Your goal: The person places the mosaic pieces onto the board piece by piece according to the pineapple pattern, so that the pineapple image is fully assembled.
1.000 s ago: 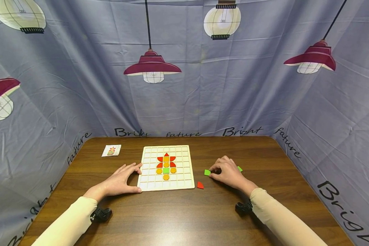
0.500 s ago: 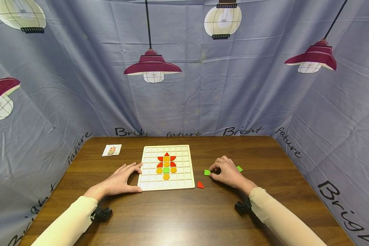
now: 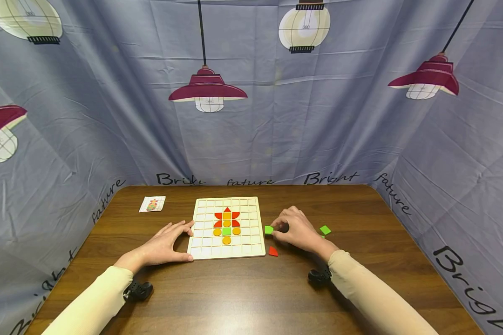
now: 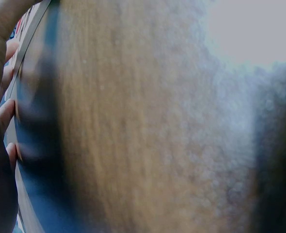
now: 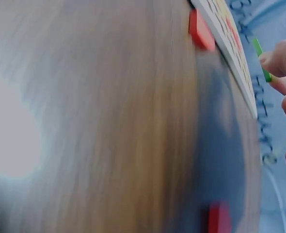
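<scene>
My right hand (image 3: 297, 230) pinches a green square tile (image 3: 269, 230) between thumb and fingertips, just off the right edge of a pale gridded board (image 3: 249, 246). The right wrist view shows that tile (image 5: 262, 60) held up on edge, above the tabletop. Spread along the board's left edge, my left hand (image 3: 163, 246) touches it with thumb and fingertips. On the board, red, yellow-orange and green tiles (image 3: 227, 231) form a figure. A red quarter-round tile (image 3: 273, 251) lies by the board's lower right corner.
A small printed card (image 3: 152, 204) with a similar figure lies at the back left of the wooden table (image 3: 234, 298). Right of my right hand lies another green tile (image 3: 325, 230), with a green sliver beside the wrist. The right wrist view also has a second red piece (image 5: 219, 218).
My right hand has lifted the green tile from the table and moved it left, up to the board's right edge. My left hand and the board stay in place.
</scene>
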`<action>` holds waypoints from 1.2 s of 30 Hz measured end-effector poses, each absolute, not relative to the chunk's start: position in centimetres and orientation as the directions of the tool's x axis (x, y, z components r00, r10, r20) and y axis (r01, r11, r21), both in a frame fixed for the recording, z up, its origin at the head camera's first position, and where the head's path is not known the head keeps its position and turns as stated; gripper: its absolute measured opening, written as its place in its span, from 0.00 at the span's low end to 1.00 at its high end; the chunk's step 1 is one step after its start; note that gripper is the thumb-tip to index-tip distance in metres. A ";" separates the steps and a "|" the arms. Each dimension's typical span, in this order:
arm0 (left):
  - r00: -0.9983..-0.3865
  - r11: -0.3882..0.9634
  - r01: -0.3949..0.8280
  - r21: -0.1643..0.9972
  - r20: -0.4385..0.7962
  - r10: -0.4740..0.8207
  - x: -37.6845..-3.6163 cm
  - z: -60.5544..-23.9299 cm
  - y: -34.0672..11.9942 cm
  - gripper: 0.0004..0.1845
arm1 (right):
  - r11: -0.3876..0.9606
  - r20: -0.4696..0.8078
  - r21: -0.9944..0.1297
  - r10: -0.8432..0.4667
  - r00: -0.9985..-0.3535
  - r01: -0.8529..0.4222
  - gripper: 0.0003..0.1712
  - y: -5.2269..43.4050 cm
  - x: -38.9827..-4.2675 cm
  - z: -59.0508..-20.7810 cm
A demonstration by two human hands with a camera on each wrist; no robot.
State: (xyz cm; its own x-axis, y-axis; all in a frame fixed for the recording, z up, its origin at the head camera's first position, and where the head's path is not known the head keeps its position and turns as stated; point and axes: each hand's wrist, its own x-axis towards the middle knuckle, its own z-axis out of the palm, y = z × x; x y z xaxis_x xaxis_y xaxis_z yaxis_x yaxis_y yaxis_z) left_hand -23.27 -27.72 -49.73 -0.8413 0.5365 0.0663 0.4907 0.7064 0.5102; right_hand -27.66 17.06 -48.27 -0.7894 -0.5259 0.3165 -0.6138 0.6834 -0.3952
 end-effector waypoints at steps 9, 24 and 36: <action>-0.845 0.707 0.481 0.519 0.057 0.532 -23.3 -49.6 -27.7 0.33 | 0.611 0.323 -0.383 -0.614 -0.720 -0.693 0.09 11.6 -27.4 -48.3; -0.849 0.716 0.474 0.513 0.051 0.526 -23.1 -49.4 -27.5 0.34 | 0.637 0.286 -0.333 -0.634 -0.718 -0.695 0.09 8.5 -27.2 -49.4; -0.849 0.711 0.474 0.520 0.056 0.526 -23.1 -49.5 -27.5 0.34 | 0.641 0.281 -0.328 -0.635 -0.719 -0.694 0.08 8.1 -27.2 -49.5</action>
